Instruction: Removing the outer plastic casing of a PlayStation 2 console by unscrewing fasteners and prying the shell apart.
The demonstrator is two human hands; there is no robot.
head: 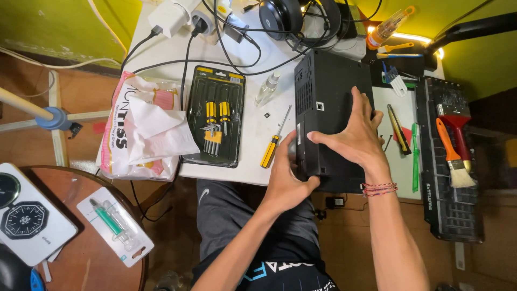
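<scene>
At the centre right of the frame, on the white tabletop (pixel 161 51), I have a black box (pixel 331 86), a slim computer case, lying flat with its near end at the table's edge. My right hand (pixel 358 137) lies spread, palm down, on its top panel, fingers fanned. My left hand (pixel 285 180) cups the near left corner, thumb on top, fingers hidden underneath, so I cannot tell how firmly they hold.

The near end sits right at the edge, perhaps over it; I judge that a push towards the bottom of the frame could tip the box off the tabletop. The yellow screwdriver (pixel 274 141) lies just left of the box, and a sideways shove could roll it off.

The long axis runs from lower centre to upper centre, tilted slightly. The vented side faces left.
</scene>
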